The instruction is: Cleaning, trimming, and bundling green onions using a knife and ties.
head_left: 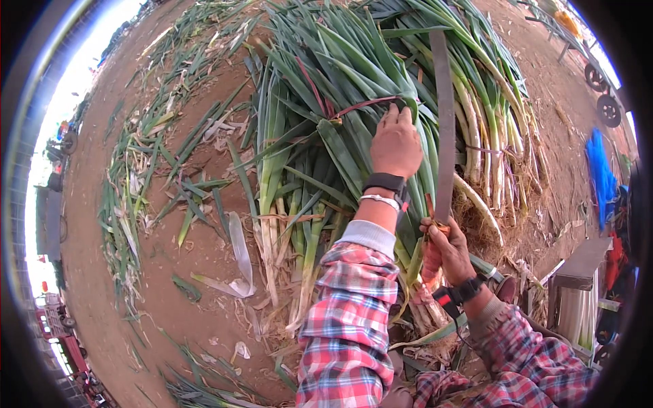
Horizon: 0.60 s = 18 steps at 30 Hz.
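A bundle of leeks (354,61) lies in front of me, its long green leaves drawn together by a thin dark-red tie (367,105). My left hand (396,143) rests on these leaves, fingers bent and close together, with the tips at the tie. Closer to me, my right hand (450,250) is wrapped round the handle of a long knife. Its flat, dull-grey blade (444,129) points away from me, over the leaves, just right of my left hand. Something pinkish-red (432,264) shows beside my right hand; I cannot make out what it is. White stem ends spread below that hand.
Another tied bundle of leeks (486,115) lies at the right, roots toward me. Loose leeks (269,224) lie left of my arm. Trimmed leaves (136,183) litter the brown soil. A wooden stool (578,268), a blue heap (600,173) and a wheeled cart (598,85) stand right.
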{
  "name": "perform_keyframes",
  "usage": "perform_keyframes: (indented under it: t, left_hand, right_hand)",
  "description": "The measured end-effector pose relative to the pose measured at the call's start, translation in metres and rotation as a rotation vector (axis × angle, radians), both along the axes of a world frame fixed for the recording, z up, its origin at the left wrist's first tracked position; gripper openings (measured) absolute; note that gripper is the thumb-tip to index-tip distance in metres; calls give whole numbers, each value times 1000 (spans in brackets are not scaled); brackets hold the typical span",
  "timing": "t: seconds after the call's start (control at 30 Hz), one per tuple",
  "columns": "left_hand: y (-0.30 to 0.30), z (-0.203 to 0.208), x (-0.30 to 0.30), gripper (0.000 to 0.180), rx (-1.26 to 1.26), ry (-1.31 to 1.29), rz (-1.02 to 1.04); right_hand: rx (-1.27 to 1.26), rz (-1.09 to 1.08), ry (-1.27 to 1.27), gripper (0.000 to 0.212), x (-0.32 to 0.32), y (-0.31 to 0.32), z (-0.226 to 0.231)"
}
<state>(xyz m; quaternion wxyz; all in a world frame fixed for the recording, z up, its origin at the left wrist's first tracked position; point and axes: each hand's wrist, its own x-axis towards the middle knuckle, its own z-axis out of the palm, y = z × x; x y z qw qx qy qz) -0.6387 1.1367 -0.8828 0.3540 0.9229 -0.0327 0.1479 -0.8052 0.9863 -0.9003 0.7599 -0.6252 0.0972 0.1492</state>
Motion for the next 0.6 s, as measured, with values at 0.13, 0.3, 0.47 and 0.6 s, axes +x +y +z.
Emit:
perform_keyframes:
  t: [0.13,0.3,0.47,0.6]
  left_hand:
    - [37,-2,2,27,-158,-181,-82]
    - [123,-30,11,17,-503,-173,608]
    - [141,-57,35,32,-688,95,484]
    - [141,-49,47,35,-815,333,416]
  right_hand:
    - [101,1,108,32,-2,0,-6]
    - [-38,76,43,37,-8,9,-10]
    - [-26,52,85,36,-4,5,-2]
    - [5,45,77,36,-3,-2,-8]
